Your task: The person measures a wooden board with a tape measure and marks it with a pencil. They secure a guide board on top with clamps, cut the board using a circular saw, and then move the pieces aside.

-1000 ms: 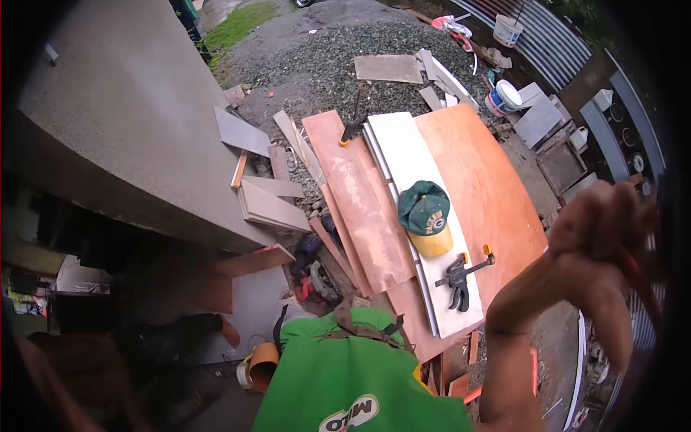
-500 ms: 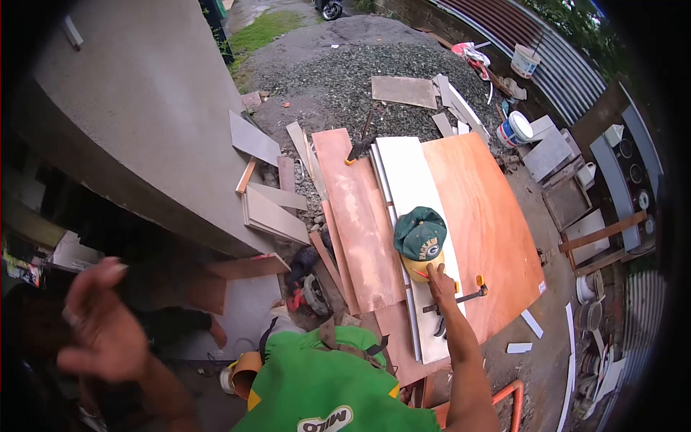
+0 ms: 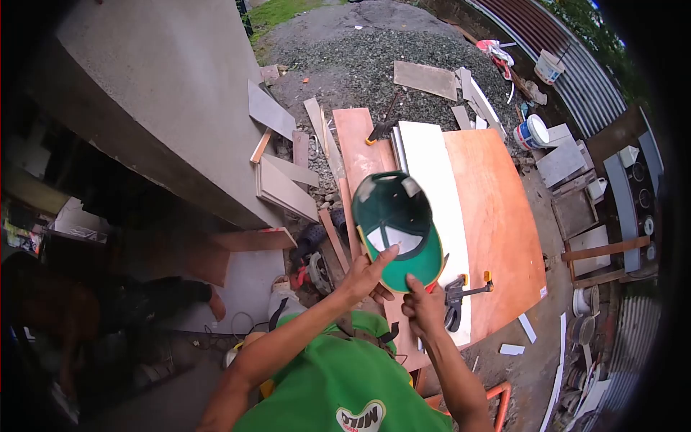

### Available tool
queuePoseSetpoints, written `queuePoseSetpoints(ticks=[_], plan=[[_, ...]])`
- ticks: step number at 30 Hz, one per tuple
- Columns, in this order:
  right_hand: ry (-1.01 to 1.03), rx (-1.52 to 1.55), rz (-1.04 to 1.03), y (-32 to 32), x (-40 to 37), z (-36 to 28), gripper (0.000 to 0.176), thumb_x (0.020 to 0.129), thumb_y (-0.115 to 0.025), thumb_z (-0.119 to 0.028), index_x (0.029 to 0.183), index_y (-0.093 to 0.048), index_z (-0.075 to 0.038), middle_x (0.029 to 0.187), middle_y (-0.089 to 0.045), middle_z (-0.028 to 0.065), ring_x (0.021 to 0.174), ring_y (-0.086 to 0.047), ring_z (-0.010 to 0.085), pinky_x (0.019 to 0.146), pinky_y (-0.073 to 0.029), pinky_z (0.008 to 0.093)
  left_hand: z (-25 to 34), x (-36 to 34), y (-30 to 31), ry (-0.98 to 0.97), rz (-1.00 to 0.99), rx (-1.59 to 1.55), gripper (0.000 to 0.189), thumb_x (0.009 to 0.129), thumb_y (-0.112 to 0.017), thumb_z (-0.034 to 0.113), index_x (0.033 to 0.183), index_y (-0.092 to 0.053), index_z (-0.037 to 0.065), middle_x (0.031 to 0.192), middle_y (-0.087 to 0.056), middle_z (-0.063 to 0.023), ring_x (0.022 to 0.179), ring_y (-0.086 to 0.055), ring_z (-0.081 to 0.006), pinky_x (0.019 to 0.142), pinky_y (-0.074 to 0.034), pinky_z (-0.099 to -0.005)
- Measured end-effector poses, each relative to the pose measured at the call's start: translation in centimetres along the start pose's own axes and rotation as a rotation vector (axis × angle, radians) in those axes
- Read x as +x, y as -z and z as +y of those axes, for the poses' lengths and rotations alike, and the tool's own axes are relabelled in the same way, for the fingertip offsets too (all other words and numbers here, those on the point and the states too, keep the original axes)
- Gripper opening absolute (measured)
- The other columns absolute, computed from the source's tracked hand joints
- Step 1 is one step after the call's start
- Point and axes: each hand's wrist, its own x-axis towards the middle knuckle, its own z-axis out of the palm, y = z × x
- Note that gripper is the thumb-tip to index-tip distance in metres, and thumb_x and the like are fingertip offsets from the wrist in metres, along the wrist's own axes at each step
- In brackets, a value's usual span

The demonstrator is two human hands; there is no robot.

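A green baseball cap [image 3: 394,209] is held up in front of me, its hollow inside and green brim underside facing me. My left hand [image 3: 366,278] is closed on the brim's left side, thumb over the edge. My right hand [image 3: 423,304] pinches the brim's front right edge; something thin and red shows beside its fingers, mostly hidden. Below the cap lies a white panel stack [image 3: 439,180] on reddish plywood [image 3: 497,216]. Just right of my right hand, a black bar clamp [image 3: 455,299] with yellow pads sits on the panel's edge.
Another clamp [image 3: 376,133] grips the far end. Left of the boards are a circular saw [image 3: 317,277], board offcuts [image 3: 284,187] and a concrete wall [image 3: 165,108]. Another person's hand [image 3: 217,304] is at lower left. A paint bucket [image 3: 533,132] stands near the gravel [image 3: 345,61].
The cap has been lifted off the white panel and turned inside-up. My left hand has come from the far left to hold its brim alongside my right hand.
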Motion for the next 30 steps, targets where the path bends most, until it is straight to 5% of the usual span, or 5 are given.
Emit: queuePoseSetpoints(ticks=[5, 15, 19, 25, 30], plan=[[-0.407, -0.005, -0.237, 1.3, -0.7, 1.3, 0.024, 0.094, -0.062, -0.029, 0.087, -0.052, -0.009, 0.064, -0.051, 0.0009, 0.040, -0.031, 0.0050, 0.035, -0.022, 0.0208, -0.4, -3.1, 4.0, 0.036, 0.039, 0.183, 0.031, 0.087, -0.057, 0.022, 0.089, -0.063, -0.008, 0.069, -0.067, -0.0163, 0.049, -0.066, -0.0219, 0.038, -0.050, -0.0265], [-0.490, -0.482, -0.366, -2.1, -1.3, -1.8, 0.017, 0.088, -0.063, -0.016, 0.079, -0.056, -0.004, 0.062, -0.056, 0.0036, 0.039, -0.036, 0.0072, 0.035, -0.022, 0.0248, 3.8, -6.0, 8.0, 0.189, -0.033, 0.367, 0.035, 0.086, -0.054, 0.023, 0.089, -0.062, -0.011, 0.068, -0.067, -0.0202, 0.051, -0.067, -0.0216, 0.040, -0.053, -0.0287], [-0.374, -0.429, -0.404, -3.2, 0.5, -0.8, 0.015, 0.089, -0.061, -0.014, 0.079, -0.056, -0.003, 0.063, -0.059, 0.0057, 0.039, -0.038, 0.0073, 0.035, -0.024, 0.0242, 3.6, -5.7, 8.5, -0.225, 0.066, 0.473, 0.034, 0.087, -0.054, 0.022, 0.086, -0.063, -0.010, 0.067, -0.067, -0.0158, 0.049, -0.065, -0.0187, 0.038, -0.050, -0.0259], [-0.232, -0.449, -0.501, -6.4, -0.7, -7.2, 0.016, 0.088, -0.063, -0.016, 0.082, -0.058, -0.002, 0.060, -0.058, 0.0058, 0.039, -0.040, 0.0059, 0.035, -0.025, 0.0226, 9.5, -8.8, 8.2, -0.083, 0.025, 0.338, 0.035, 0.088, -0.056, 0.026, 0.086, -0.065, -0.009, 0.067, -0.067, -0.0154, 0.049, -0.064, -0.0177, 0.039, -0.049, -0.0258], [0.506, -0.664, -0.444, -10.9, -11.0, -18.8, 0.031, 0.083, -0.075, -0.019, 0.098, -0.059, 0.002, 0.070, -0.062, 0.0042, 0.055, -0.058, 0.0094, 0.048, -0.047, 0.0211, 20.4, -21.1, 2.1, -0.475, -0.068, 0.400, 0.026, 0.084, -0.067, 0.017, 0.094, -0.064, -0.006, 0.073, -0.068, -0.0104, 0.058, -0.063, -0.0124, 0.050, -0.049, -0.0254]])
